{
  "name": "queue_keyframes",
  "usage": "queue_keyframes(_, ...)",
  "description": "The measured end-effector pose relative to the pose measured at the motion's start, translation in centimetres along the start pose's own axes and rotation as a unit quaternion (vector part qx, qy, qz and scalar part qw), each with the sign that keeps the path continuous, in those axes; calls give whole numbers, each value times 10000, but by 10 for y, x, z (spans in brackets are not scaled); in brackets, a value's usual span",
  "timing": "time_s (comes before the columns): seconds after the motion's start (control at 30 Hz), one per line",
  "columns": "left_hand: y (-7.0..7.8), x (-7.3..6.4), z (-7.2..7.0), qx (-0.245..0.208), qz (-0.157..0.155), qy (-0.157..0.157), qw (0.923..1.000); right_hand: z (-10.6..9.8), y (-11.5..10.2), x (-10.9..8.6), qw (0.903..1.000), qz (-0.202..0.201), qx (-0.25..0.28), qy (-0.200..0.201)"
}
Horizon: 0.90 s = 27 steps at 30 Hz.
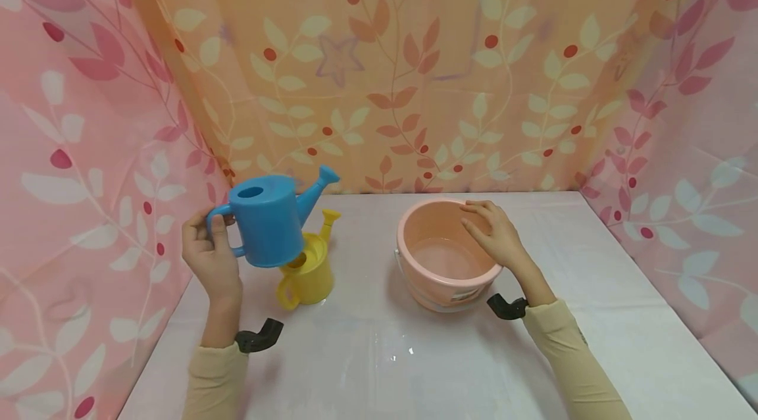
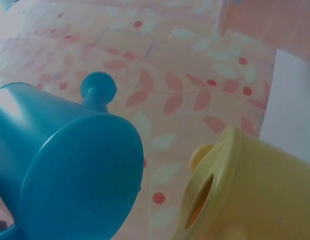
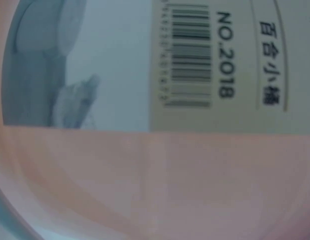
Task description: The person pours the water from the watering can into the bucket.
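My left hand [image 1: 213, 252] grips the handle of a blue watering can [image 1: 269, 222], fingers and thumb around it. The can is raised, its spout pointing up to the right. Just behind and below it, a yellow watering can [image 1: 314, 275] stands on the table, partly overlapped by the blue one. In the left wrist view the blue can's base [image 2: 84, 175] faces the camera. My right hand [image 1: 500, 236] lies over the right side of a pink bucket [image 1: 435, 285], fingers loosely extended across its rim. A printed label [image 3: 235, 65] on the bucket fills much of the right wrist view.
The white table [image 1: 331, 367] has a few shiny wet-looking spots [image 1: 403, 354] near its front middle. Leaf-patterned curtains [image 1: 379, 78] enclose the back and both sides. A black wrist mount [image 1: 258, 336] sits on each arm.
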<state>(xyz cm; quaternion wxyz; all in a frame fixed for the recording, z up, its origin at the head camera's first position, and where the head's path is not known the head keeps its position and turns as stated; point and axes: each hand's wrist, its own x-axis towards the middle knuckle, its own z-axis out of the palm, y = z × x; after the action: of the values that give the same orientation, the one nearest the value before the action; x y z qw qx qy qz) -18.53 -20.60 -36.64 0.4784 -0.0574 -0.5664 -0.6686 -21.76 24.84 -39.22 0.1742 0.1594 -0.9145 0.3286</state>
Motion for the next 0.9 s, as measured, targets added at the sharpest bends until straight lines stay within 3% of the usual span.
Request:
queue_keyframes(0.17, -5, 5, -8, 140, 109, 187, 9997, -1, 0, 0, 10000, -11, -36, 12)
queue_keyframes(0.4, -15, 12, -22, -462, -357, 497, 9971, 0, -1, 0, 10000, -12, 23, 9)
queue_keyframes(0.6, -24, 14, -33, -441, -748, 676, 9939, 0, -1, -1, 10000, 32, -11, -23)
queue_keyframes(0.9, -43, 15, -43, -771, -829, 1023, 9883, 0, -1, 1, 10000, -48, -9, 26)
